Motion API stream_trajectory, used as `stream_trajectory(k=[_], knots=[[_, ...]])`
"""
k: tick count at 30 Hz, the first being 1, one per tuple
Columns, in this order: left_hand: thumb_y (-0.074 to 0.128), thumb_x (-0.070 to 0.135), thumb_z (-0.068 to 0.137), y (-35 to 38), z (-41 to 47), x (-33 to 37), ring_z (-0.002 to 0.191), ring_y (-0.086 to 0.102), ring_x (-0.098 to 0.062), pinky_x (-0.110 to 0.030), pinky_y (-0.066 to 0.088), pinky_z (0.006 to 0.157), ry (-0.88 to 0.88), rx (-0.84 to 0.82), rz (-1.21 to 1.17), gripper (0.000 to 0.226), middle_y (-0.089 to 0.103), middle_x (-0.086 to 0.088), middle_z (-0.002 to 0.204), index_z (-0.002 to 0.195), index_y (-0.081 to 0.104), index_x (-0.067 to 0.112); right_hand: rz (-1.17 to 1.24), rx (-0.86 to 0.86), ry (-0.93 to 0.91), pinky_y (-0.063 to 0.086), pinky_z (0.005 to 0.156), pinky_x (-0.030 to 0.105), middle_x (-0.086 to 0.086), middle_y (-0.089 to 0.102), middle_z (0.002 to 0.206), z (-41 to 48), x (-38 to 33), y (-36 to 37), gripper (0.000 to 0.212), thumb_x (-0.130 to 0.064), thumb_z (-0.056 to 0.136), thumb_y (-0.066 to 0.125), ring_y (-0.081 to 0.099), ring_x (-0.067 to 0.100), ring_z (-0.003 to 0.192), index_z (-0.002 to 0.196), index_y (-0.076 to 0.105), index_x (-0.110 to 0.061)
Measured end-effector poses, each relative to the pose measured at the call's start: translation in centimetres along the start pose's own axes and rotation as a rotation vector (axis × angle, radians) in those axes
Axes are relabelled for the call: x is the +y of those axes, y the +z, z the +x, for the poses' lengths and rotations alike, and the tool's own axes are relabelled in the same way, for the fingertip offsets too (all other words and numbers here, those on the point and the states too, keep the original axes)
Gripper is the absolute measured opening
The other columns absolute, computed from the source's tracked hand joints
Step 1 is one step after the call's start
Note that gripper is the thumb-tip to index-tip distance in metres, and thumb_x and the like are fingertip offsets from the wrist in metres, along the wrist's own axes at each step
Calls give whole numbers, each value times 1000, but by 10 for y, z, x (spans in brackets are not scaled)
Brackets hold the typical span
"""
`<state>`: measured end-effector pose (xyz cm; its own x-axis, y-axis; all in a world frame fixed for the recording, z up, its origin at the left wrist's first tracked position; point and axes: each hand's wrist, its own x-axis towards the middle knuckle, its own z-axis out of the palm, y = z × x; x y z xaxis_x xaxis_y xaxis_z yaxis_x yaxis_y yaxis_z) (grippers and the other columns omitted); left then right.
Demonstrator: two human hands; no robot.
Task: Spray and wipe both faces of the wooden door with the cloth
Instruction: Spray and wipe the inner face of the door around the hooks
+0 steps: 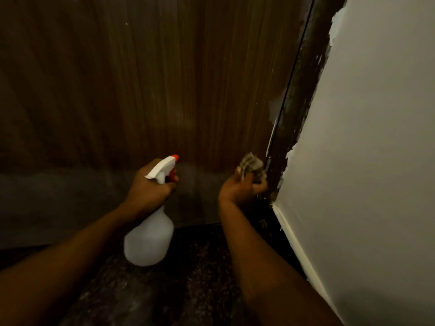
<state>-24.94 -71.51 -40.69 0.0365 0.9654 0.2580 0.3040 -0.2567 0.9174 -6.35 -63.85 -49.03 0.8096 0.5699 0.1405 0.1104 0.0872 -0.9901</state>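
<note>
Left grip [150,187] curled round neck of white spray bottle [149,241], finger on orange trigger, nozzle aimed at wooden door [141,78]. Bottle body hangs below the hand, above dark speckled floor [200,267]. Right grip [240,187] clenched on bunched cloth [251,164], held up low by door's right edge, just beside dark frame [303,90]; cannot tell if cloth touches the wood. Door fills view ahead, lower band greyer. White wall [376,137] at right, pale skirting [294,241] along its base.
</note>
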Motion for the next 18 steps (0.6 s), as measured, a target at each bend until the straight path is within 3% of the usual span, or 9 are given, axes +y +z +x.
stream_trajectory(k=[1,3,5,8,12,16,18], knots=[[66,-10,73,9,-7,-2,88,61,-1,-27,46,85,-20,29,-38,46,64,-2,95,105,63,21,26,5,68,36,89,6,14,52,137,3,16,-12,40,-18,97,59,49,29,127,135,55,-6],[67,-1,68,22,-22,-12,78,60,4,-17,46,75,-14,70,-60,34,63,1,86,89,61,25,58,99,104,41,101,26,16,63,122,9,28,-23,36,-14,85,73,58,34,117,119,67,-3],[66,-5,69,32,-39,-32,81,63,-14,-10,46,67,-58,65,-39,31,65,-8,88,91,63,16,97,177,149,49,99,44,17,67,117,13,38,-14,48,-14,74,84,63,35,108,118,68,-4],[62,-12,71,42,-67,-55,77,63,-22,-14,47,65,-141,72,4,30,66,-12,84,94,64,7,92,108,316,52,95,45,12,67,116,9,59,-23,53,-14,75,84,64,29,103,122,62,-4],[64,-7,74,60,-94,-66,69,58,-6,-5,43,56,-169,65,13,21,60,0,75,89,61,8,175,56,436,52,96,44,13,63,119,8,80,-46,49,-7,83,76,62,29,107,128,56,-4],[63,-9,74,59,-96,-69,72,59,-8,-9,48,58,-203,-6,8,29,60,2,78,86,57,16,199,84,270,51,86,35,11,63,109,9,55,-36,42,-8,86,73,59,22,95,123,55,1],[64,-9,74,55,-93,-69,78,63,-14,-15,51,64,-224,-15,-30,34,65,-4,83,87,58,22,144,134,87,51,90,37,10,63,109,9,38,-21,40,-8,84,76,59,22,96,118,58,1]])
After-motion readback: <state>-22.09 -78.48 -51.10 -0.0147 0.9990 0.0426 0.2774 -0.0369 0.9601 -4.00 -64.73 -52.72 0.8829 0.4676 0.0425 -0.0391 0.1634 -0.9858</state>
